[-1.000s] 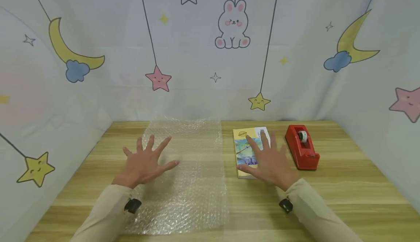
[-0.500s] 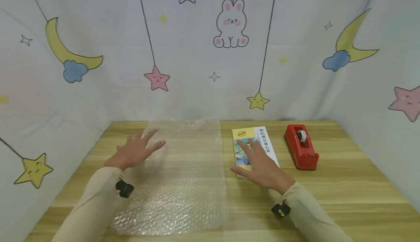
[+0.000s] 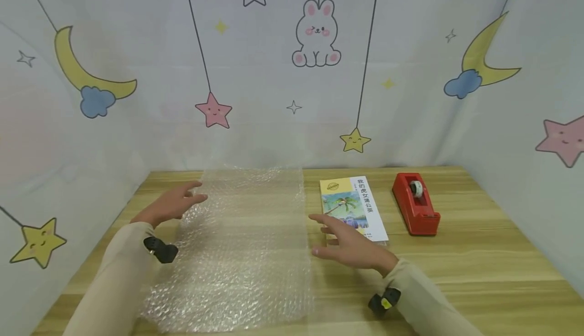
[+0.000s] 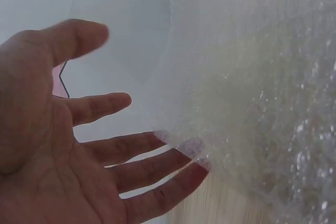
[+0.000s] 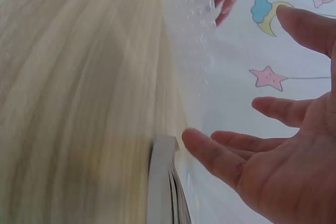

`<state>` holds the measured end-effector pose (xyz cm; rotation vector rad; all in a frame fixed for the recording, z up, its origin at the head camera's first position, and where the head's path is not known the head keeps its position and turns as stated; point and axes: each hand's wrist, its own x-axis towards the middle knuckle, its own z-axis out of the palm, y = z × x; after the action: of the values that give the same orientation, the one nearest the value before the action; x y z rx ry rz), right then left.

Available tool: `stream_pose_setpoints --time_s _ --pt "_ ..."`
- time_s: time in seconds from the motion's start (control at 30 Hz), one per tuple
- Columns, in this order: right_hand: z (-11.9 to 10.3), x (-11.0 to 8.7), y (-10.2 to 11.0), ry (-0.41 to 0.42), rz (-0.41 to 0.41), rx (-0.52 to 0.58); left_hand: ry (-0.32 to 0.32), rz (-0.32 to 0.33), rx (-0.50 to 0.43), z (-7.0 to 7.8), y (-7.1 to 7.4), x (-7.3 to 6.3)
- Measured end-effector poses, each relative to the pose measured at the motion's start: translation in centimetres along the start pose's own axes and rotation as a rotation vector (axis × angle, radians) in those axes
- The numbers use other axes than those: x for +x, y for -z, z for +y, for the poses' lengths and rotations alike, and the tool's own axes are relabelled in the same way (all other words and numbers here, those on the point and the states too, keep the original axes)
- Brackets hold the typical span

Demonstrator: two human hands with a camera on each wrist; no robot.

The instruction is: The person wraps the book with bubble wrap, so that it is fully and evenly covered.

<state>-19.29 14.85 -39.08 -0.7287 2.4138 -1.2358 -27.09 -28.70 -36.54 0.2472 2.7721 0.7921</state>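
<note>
A sheet of bubble wrap (image 3: 242, 247) lies flat down the middle of the wooden table (image 3: 479, 255), running from the backdrop toward the person, so both hands can come at its long edges. The left hand (image 3: 171, 205) hovers at about ten o'clock from the sheet's centre, at its left edge, fingers straight and loosely spread, gripping nothing. The right hand (image 3: 349, 245) sits at about three o'clock, just off the sheet's right edge, fingers also extended and apart, its palm above the near corner of a paperback book (image 3: 351, 207). The book lies face up beside the wrap, close enough to slide across, and a red tape dispenser (image 3: 416, 204) stands just right of it, handy but out of the way. A curtain (image 3: 292, 72) printed with moons, stars and a rabbit closes in the table.

The head view gives the whole layout and shows the hands flanking the sheet. The left wrist view shows that the fingertips (image 4: 197, 165) of that hand just meet the wrap's edge (image 4: 252, 119), which I could not judge from above. The right wrist view shows the book's edge (image 5: 163, 182) under the open palm (image 5: 283, 166), and whether the fingers actually touch it I cannot tell.
</note>
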Motion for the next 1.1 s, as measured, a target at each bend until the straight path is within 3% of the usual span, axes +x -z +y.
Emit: stream_pose_setpoints --time_s 0.2,0.7,0.9,1.1 --pt "-0.1 0.2 -0.4 -0.014 -0.094 0.071 -0.023 0.013 -0.058 -0.5 0.3 -0.1" --pt "-0.3 0.6 -2.0 -0.059 -0.141 0.15 -0.031 0.028 -0.028 -1.2 0.3 0.1" --pt "-0.2 0.8 -2.6 -0.051 -0.081 0.207 -0.056 0.034 -0.016 -1.6 0.6 -0.2" --pt "0.0 1.0 -2.7 -0.043 0.013 0.163 -0.058 0.03 0.008 -1.8 0.7 -0.5"
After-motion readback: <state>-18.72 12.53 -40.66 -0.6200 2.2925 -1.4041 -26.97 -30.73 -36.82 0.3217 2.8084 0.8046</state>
